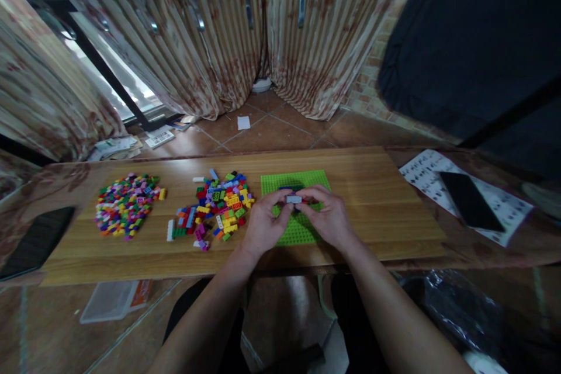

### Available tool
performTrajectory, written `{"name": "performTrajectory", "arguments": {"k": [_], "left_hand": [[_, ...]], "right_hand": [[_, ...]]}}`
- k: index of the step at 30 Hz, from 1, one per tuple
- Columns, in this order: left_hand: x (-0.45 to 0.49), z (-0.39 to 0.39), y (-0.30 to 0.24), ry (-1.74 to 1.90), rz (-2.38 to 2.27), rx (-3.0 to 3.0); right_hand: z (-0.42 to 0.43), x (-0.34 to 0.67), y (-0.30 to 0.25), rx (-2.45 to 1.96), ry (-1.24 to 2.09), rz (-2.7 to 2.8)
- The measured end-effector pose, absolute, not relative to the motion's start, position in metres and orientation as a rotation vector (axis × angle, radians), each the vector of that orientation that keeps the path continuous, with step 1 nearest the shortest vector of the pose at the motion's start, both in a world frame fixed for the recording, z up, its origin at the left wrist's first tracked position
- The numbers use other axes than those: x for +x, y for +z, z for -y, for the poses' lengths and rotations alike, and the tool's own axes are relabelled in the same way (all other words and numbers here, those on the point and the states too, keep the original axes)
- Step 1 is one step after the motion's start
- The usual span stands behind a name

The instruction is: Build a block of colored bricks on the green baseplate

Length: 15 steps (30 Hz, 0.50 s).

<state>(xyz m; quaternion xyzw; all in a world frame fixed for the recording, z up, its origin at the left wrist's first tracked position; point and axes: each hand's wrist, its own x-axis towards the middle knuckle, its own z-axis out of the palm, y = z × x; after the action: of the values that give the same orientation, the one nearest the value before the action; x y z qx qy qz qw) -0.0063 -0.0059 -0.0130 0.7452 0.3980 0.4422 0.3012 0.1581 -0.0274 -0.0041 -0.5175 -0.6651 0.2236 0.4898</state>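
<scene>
My left hand (pixel 265 223) and my right hand (pixel 326 217) meet over the green baseplate (pixel 302 182) lying on the wooden board (pixel 372 198). Together their fingertips pinch a small grey brick (pixel 293 199). Some blue and red bricks show just behind the fingers, on or close to the baseplate; I cannot tell whether they are attached. A heap of mixed coloured bricks (pixel 214 207) lies just left of my left hand. A second pile of smaller coloured pieces (pixel 126 204) sits further left on the board.
A black phone (pixel 471 201) rests on a printed sheet (pixel 427 178) at the right. Another dark phone (pixel 37 241) lies at the left edge. A clear plastic box (pixel 109 301) sits on the tiled floor below. Curtains hang behind the table.
</scene>
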Motion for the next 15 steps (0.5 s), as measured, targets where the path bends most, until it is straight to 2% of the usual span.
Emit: {"name": "performTrajectory", "arguments": {"k": [15], "left_hand": [[-0.0029, 0.0059, -0.0150, 1.107, -1.076, 1.990]], "right_hand": [[0.0287, 0.1592, -0.0068, -1.364, 0.471, 1.696]]}}
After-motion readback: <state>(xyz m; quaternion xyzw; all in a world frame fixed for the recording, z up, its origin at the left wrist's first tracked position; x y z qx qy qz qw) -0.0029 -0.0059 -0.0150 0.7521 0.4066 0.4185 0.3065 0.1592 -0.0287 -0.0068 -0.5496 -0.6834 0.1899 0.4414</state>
